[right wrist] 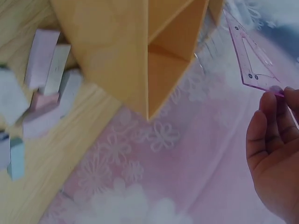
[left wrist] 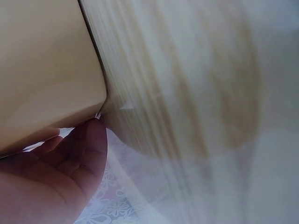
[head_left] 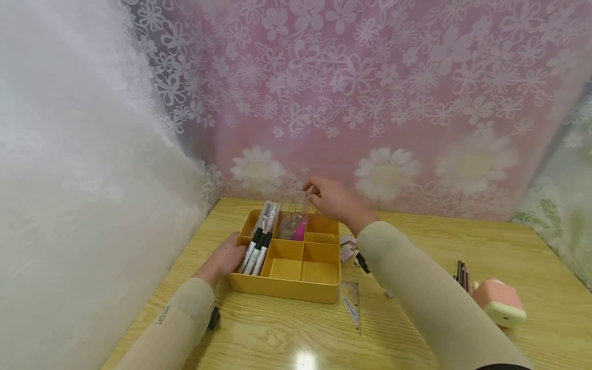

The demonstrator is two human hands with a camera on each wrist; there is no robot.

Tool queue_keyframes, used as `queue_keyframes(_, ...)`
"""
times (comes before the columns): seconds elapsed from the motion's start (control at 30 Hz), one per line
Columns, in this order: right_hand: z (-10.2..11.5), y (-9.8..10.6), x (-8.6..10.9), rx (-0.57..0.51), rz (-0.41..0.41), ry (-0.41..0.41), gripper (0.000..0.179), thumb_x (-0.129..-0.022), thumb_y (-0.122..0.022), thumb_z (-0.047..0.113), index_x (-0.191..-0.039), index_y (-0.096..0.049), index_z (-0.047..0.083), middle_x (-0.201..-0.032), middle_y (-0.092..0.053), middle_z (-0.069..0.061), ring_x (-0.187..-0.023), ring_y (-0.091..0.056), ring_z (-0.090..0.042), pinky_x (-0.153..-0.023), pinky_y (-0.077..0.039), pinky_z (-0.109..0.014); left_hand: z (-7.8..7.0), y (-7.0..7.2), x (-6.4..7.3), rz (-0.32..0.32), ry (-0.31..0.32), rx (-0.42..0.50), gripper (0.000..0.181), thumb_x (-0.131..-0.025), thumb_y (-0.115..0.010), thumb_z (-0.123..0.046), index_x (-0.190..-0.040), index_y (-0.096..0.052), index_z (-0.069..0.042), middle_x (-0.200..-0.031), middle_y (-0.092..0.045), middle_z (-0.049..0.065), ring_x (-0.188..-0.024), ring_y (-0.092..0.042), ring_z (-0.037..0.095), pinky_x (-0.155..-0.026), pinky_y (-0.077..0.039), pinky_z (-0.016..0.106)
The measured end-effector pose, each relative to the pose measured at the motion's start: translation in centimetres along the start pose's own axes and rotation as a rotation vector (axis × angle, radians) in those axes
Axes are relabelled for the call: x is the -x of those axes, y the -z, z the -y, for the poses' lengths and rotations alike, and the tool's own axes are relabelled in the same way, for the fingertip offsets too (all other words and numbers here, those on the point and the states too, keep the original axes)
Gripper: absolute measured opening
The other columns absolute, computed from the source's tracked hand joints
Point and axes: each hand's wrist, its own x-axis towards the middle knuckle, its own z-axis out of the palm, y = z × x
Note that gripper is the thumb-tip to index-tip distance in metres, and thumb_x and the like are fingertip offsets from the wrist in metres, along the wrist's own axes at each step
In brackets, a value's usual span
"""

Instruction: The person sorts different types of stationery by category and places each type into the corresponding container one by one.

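Observation:
A yellow divided organizer box (head_left: 284, 289) stands on the wooden table. At its left wall, my left hand (head_left: 227, 256) grips the side; the left wrist view shows the fingers (left wrist: 91, 140) curled at the box's lower edge. My right hand (head_left: 336, 201) is raised over the back of the box, pinching a see-through pink set square (right wrist: 247, 75) by one corner between thumb and fingers. Below it, the back middle compartment holds clear plastic pieces and a bright pink item (head_left: 300, 229). Black-capped white markers (head_left: 254, 254) and a clear case of pens (head_left: 267, 218) fill the left compartments.
A clear set square (head_left: 356, 298) lies by the box's front right corner. Several pastel blocks (right wrist: 42, 58) lie to the right of the box. Farther right are dark pencils (head_left: 461, 276) and a pink and cream object (head_left: 498, 298). A floral curtain (head_left: 370, 118) hangs behind the table.

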Motion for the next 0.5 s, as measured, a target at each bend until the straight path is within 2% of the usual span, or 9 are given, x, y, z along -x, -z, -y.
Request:
queue_keyframes(0.17, 0.6, -2.0, -1.9, -0.026, 0.023, -0.017, 0.022, -0.106, -0.052, 0.022, -0.128, -0.06, 0.021, -0.111, -0.066, -0.005, -0.083, -0.064, -0.021, -0.069, -0.055, -0.033, -0.1, 0.2, -0.1, -0.004, -0.015, -0.012, 0.047, -0.106, -0.04, -0.022, -0.148, -0.039, -0.002, -0.145, -0.05, 0.02, -0.134, -0.046, 0.037, -0.113, -0.031, 0.059)
queue_keyframes(0.3, 1.1, -3.4, -3.0, -0.031, 0.06, -0.03, 0.023, -0.107, -0.052, 0.02, -0.128, -0.06, 0.02, -0.113, -0.066, -0.009, -0.077, -0.065, -0.024, -0.068, -0.056, -0.033, -0.2, 0.1, -0.1, -0.006, -0.044, -0.021, 0.044, -0.105, -0.041, -0.019, -0.144, -0.045, 0.0, -0.138, -0.055, 0.019, -0.126, -0.051, 0.034, -0.11, -0.035, 0.057)
queue_keyframes(0.5, 1.2, -5.0, -4.3, 0.082, 0.061, 0.001, 0.023, -0.107, -0.052, 0.022, -0.127, -0.063, 0.021, -0.117, -0.066, -0.002, -0.08, -0.062, -0.016, -0.067, -0.054, -0.03, 0.1, 0.0, -0.1, -0.007, -0.024, -0.013, 0.046, -0.105, -0.042, -0.02, -0.147, -0.041, -0.001, -0.142, -0.052, 0.02, -0.129, -0.049, 0.035, -0.112, -0.033, 0.058)
